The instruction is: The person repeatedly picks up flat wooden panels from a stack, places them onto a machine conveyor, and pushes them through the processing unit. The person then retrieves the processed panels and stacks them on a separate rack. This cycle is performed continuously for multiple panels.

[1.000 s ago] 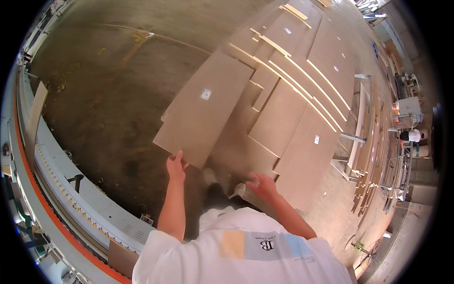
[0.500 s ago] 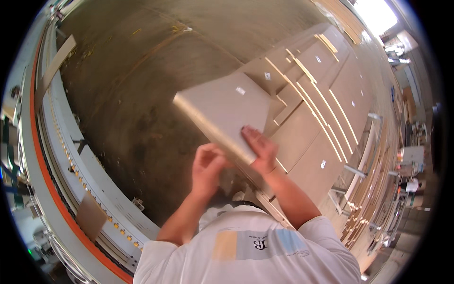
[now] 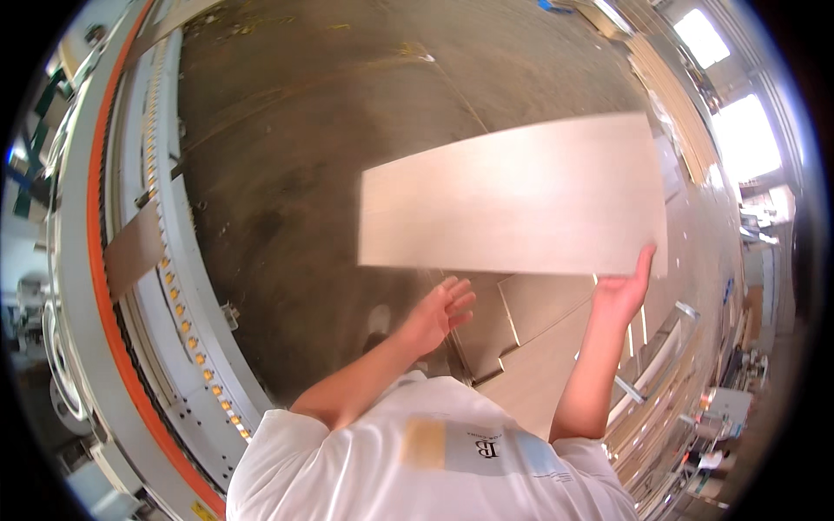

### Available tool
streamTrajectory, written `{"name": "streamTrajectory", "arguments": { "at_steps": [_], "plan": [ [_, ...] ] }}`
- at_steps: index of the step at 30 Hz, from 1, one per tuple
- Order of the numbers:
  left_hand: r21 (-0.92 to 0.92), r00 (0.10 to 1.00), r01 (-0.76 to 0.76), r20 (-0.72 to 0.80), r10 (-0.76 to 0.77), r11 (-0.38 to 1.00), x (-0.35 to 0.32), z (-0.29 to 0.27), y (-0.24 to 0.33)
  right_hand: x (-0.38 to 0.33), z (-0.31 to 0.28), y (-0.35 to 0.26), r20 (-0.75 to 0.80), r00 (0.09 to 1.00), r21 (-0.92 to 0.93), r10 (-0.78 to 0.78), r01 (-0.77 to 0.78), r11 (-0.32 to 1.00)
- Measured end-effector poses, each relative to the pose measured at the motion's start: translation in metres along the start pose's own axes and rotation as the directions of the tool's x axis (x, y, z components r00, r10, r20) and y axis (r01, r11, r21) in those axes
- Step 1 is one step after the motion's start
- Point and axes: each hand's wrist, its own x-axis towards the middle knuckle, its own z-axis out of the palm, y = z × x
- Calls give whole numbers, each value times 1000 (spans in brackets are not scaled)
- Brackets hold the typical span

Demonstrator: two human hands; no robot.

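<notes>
A pale rectangular wood panel (image 3: 512, 200) is raised in front of me, its broad face toward me. My right hand (image 3: 622, 293) grips it at the near right corner, with the thumb on the pale face and the other fingers mostly hidden behind the board. Just below the panel's near edge, my left hand (image 3: 437, 314) is apart from it, fingers loosely spread and nothing in them. Beneath the raised board lies a stack of brown panels (image 3: 556, 334), partly covered by it.
Along the left runs a long machine with an orange band (image 3: 102, 286) and a row of small yellow pieces. A brown board (image 3: 135, 252) lies across it, and another board (image 3: 174, 19) lies farther up. Metal supports (image 3: 630, 389) and long strips stand at right.
The panel has turned over and swung right, from its brown face to its pale one. My right hand has moved right with it, while my left hand is now away from its edge.
</notes>
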Motion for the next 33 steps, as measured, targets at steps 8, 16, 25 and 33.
{"name": "streamTrajectory", "arguments": {
  "at_steps": [8, 16, 25, 33],
  "plan": [
    [-113, 917, -351, -244, 316, 930, -108, -55, -68, -66, -171, 54, 266, 899, 78, 349, -381, 921],
    [27, 776, -555, -342, 530, 831, -264, -131, -192, -47, -358, 129, 469, 556, -177, 686, -701, 690],
    [171, 555, -734, -408, 725, 657, -431, -209, -329, -152, -388, 230, 324, 369, -882, 871, -216, 419],
    [159, 386, -787, -628, 676, 597, -540, -250, -420, -293, -422, 265, 446, 418, -805, 791, -198, 559]
  ]
}}
